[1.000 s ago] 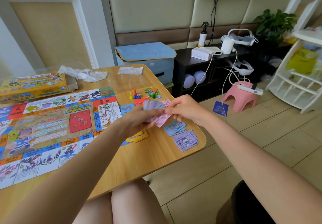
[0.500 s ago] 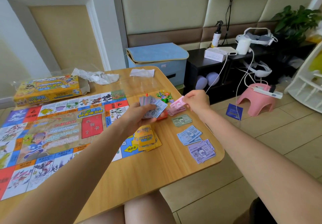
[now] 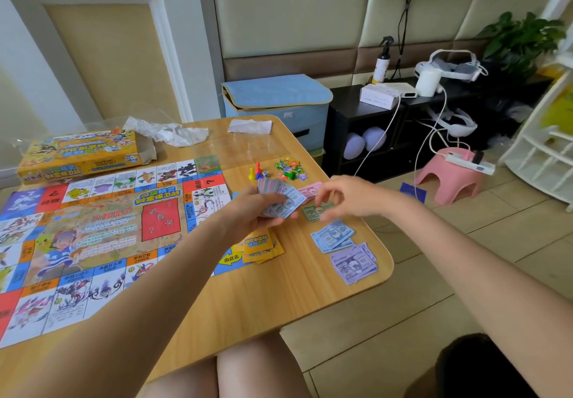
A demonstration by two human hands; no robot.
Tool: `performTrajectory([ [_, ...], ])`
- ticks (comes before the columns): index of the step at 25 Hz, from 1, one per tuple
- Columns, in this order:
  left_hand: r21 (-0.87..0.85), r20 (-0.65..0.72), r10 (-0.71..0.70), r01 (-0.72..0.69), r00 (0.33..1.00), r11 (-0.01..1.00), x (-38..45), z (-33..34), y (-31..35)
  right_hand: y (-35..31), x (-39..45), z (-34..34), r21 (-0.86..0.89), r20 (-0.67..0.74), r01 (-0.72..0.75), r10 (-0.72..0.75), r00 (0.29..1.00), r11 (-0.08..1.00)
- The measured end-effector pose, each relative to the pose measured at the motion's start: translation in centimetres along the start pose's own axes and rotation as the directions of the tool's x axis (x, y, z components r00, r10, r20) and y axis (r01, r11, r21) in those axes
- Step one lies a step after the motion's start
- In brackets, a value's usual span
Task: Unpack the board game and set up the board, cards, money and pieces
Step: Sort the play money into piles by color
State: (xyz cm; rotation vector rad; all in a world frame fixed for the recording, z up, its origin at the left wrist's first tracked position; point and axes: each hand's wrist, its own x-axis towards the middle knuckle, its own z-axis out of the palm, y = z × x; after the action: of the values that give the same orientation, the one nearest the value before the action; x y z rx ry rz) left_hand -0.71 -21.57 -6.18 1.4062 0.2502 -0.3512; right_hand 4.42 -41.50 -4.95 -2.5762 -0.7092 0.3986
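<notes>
Near the right edge of the surface (image 3: 279,289) you are sorting the play money by colour. Your left hand (image 3: 251,211) is curled round a fanned stack of notes (image 3: 280,200), blue ones on top, held above the corner of the board (image 3: 93,236). Your right hand (image 3: 347,196) is low over the green note (image 3: 314,211), with its fingers (image 3: 325,194) bent downward. I cannot tell for sure if they pinch this note or have let it go.

The piles already make a row: pink notes (image 3: 311,188) at the far end, then green, then blue notes (image 3: 333,236), then purple notes (image 3: 353,262) nearest you. Yellow cards (image 3: 260,244) lie just beside the board's corner, and the pawns (image 3: 257,173) stand further back.

To do this step well, take only one note each time from the top of the fan. Check its colour before you put it down. Lay it flat on the pile of the same colour. Keep the piles apart, because the blue and purple ones almost touch and the purple one lies close to the edge. Hold the fan firmly, so the loose notes do not slide onto the cards below.
</notes>
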Motion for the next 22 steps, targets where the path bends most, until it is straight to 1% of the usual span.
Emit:
performTrajectory([
  [1, -0.008, -0.019, -0.008, 0.008, 1.000, 1.000, -0.1, 0.1, -0.1, 0.1, -0.8, 0.1, -0.032, 0.080, -0.005, 0.007, 0.997, 0.999],
  [2, -0.012, -0.035, -0.012, 0.012, 0.999, 1.000, -0.1, 0.2, -0.3, 0.3, -1.5, 0.3, -0.043, 0.120, -0.015, 0.021, 0.993, 0.999],
  [4, -0.001, -0.044, -0.011, 0.011, 0.999, 1.000, -0.3, 0.3, -0.5, 0.9, -2.1, 1.0, -0.041, 0.143, -0.023, 0.028, 0.989, 0.999],
  [6, 0.009, -0.037, -0.008, 0.008, 0.999, 1.000, -0.5, 0.4, -0.7, 1.5, -2.3, 1.4, -0.041, 0.112, -0.016, 0.020, 0.994, 0.999],
  [9, 0.005, -0.047, -0.001, 0.001, 0.999, 1.000, -0.7, 0.3, -0.6, 1.7, -2.2, 1.5, -0.041, 0.005, -0.014, 0.015, 1.000, 0.999],
  [10, -0.006, -0.049, 0.000, -0.001, 0.999, 1.000, -0.7, 0.4, -0.5, 1.6, -2.1, 1.5, -0.061, -0.010, -0.016, 0.015, 1.000, 0.998],
  [12, -0.020, -0.054, -0.022, 0.021, 0.998, 1.000, -0.8, 0.6, -0.5, 1.5, -2.0, 1.5, -0.093, -0.008, -0.009, 0.008, 1.000, 0.996],
  [16, -0.041, -0.096, -0.128, 0.125, 0.987, 0.991, -0.9, 2.0, -1.1, 1.3, -2.6, 1.4, -0.085, 0.023, 0.007, -0.005, 1.000, 0.996],
  [19, -0.117, -0.139, -0.139, 0.123, 0.981, 0.985, -0.6, 3.2, -1.5, 1.6, -2.9, 1.6, -0.109, 0.042, -0.004, 0.008, 0.999, 0.994],
  [22, -0.116, -0.121, -0.156, 0.142, 0.980, 0.983, -0.5, 4.1, -1.7, 1.7, -2.9, 1.8, -0.104, 0.036, 0.006, -0.002, 0.999, 0.995],
])
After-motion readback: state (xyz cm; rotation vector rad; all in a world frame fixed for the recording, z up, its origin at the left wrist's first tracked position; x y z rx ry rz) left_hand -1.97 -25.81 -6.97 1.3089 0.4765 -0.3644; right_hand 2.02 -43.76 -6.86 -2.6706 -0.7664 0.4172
